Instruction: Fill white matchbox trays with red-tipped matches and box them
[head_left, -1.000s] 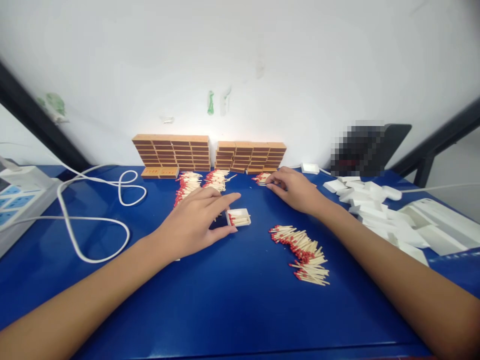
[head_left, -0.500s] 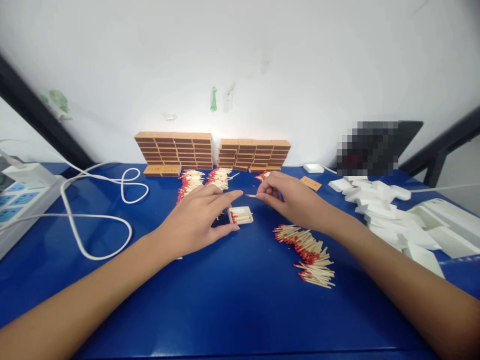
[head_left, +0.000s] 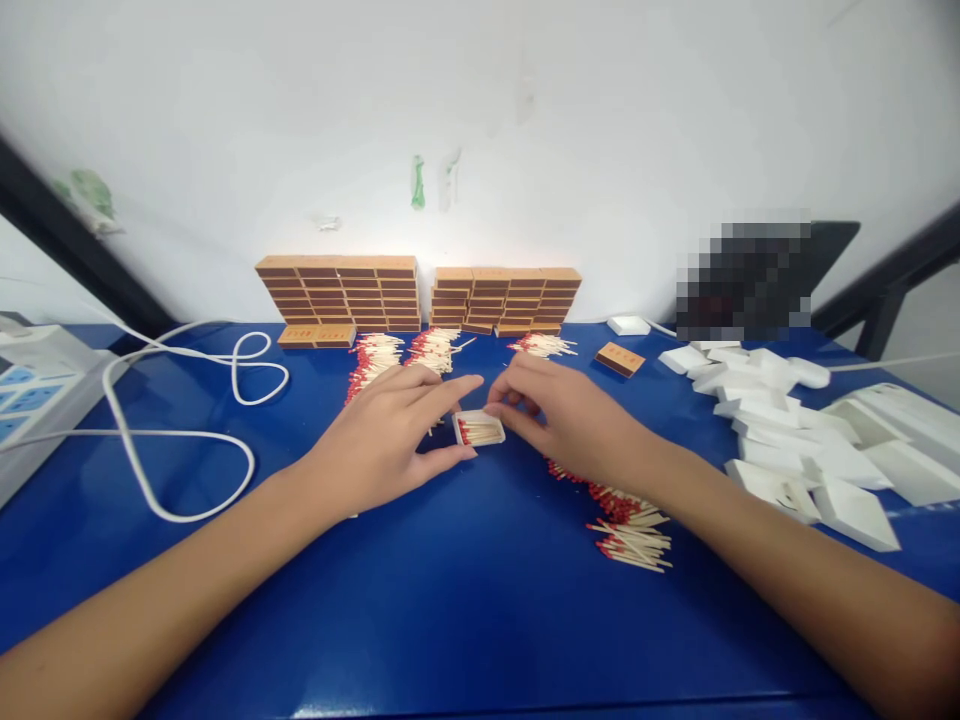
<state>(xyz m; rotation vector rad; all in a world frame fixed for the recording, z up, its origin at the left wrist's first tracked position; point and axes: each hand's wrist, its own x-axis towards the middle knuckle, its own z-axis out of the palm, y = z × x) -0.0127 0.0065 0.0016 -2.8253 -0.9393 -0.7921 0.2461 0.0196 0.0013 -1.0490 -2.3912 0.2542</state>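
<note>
A small white matchbox tray holding several red-tipped matches lies on the blue table. My left hand grips the tray's left side between thumb and forefinger. My right hand is at the tray's right edge with fingertips pinched together; what they hold is hidden. A heap of loose matches lies just under and right of my right wrist. More match piles sit behind: one at the left, another in the middle, a small one at the right.
Stacked brown matchbox sleeves and a second stack line the wall. A single brown sleeve lies alone. White empty trays are piled at the right. A white cable and power strip lie left.
My right hand came back from the far match pile to the tray's right edge. My left hand stayed on the tray. The view shifted slightly.
</note>
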